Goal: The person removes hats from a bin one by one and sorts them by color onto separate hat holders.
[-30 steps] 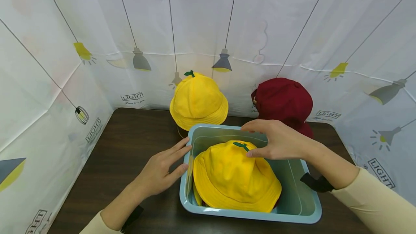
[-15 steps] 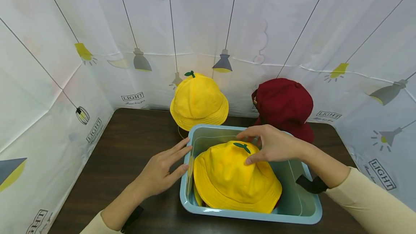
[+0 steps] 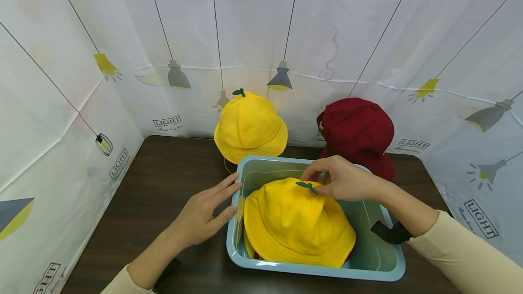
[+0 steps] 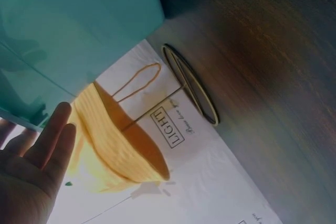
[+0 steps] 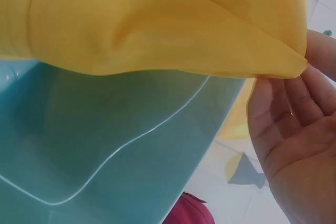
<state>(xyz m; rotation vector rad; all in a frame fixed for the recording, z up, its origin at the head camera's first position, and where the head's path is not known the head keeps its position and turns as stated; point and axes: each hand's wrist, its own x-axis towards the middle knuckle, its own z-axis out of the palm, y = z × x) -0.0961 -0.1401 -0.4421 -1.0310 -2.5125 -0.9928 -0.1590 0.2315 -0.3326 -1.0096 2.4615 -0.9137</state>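
The head view looks forward and down into the bin (image 3: 318, 270) from above its near side. The left wrist view, close and tilted, faces past the bin's left side; the right wrist view, nearer, faces across its inside. Head and left share the hat (image 3: 250, 126) behind it.

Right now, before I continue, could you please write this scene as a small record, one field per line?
Right hand: pinches the top of the yellow hat in the bin
Left hand: fingers extended at the bin's left rim; firm contact unclear
Container: light blue bin, on the dark table
Behind bin, left: second yellow hat, on a wire stand
Behind bin, right: dark red cap, its support hidden
Backdrop: white sheet printed with lamps
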